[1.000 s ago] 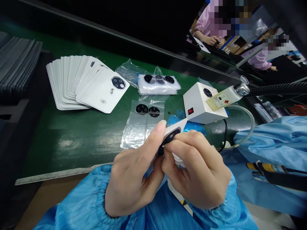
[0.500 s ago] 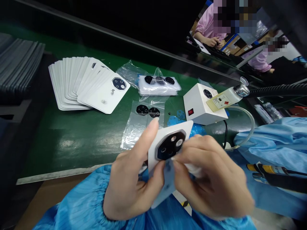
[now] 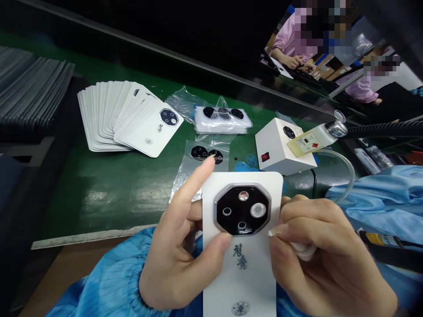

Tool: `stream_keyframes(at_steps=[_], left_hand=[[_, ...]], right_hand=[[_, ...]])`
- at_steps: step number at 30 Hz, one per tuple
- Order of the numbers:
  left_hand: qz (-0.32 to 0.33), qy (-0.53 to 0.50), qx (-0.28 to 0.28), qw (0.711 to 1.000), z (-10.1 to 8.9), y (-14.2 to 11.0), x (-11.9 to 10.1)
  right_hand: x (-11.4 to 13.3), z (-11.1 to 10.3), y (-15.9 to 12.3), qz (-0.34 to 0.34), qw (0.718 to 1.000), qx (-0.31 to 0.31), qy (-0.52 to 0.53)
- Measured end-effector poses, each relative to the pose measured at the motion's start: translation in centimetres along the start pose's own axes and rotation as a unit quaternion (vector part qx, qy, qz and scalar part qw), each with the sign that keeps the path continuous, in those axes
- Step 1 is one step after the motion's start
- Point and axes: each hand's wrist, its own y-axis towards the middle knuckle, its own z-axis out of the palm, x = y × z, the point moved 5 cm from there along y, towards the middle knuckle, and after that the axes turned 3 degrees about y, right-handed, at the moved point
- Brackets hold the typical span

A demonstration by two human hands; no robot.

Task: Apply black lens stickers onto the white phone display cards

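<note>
A white phone back cover [image 3: 254,273] with an octagonal black camera lens panel [image 3: 243,209] faces me, its dark lettering and round emblem below the panel. My left hand [image 3: 185,255] grips the cover by its left side, thumb on the front just under the panel and index finger stretched up past the top corner. Beside the cover's right edge, my right hand [image 3: 324,255] is pinched closed on a small white wad [image 3: 302,251] that looks like folded cloth; most of it is hidden by the fingers. Whether the right fingers touch the cover is unclear.
Fanned white covers [image 3: 132,119] lie at left, near a dark rack of stacked plates [image 3: 36,88]. Lens-panel films [image 3: 223,121] and a clear sheet [image 3: 185,171] lie mid-bench. A white box [image 3: 280,145] and pump bottle [image 3: 312,138] stand right. Co-workers sit beyond.
The cover has turned from a steep tilt to face me squarely, and its lettering now shows. My right hand has moved right and down, off the panel's lower edge.
</note>
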Motion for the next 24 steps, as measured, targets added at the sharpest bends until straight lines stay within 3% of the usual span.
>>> stream_keyframes(at_steps=[3, 7, 17, 24], left_hand=[[0.011, -0.007, -0.006, 1.000, 0.0, 0.1, 0.1], [0.024, 0.005, -0.015, 1.000, 0.1, 0.2, 0.1], [0.106, 0.227, -0.051, 0.967, 0.4, -0.2, 0.1], [0.156, 0.254, -0.047, 0.953, 0.7, -0.1, -0.1]], right_hand=[[-0.1, 0.0, 0.2, -0.002, 0.999, -0.018, 0.050], [-0.1, 0.4, 0.6, -0.011, 0.999, -0.018, 0.038], [0.5, 2.9, 0.5, -0.007, 0.999, -0.047, 0.010], [0.2, 3.4, 0.4, -0.009, 0.999, -0.048, 0.000]])
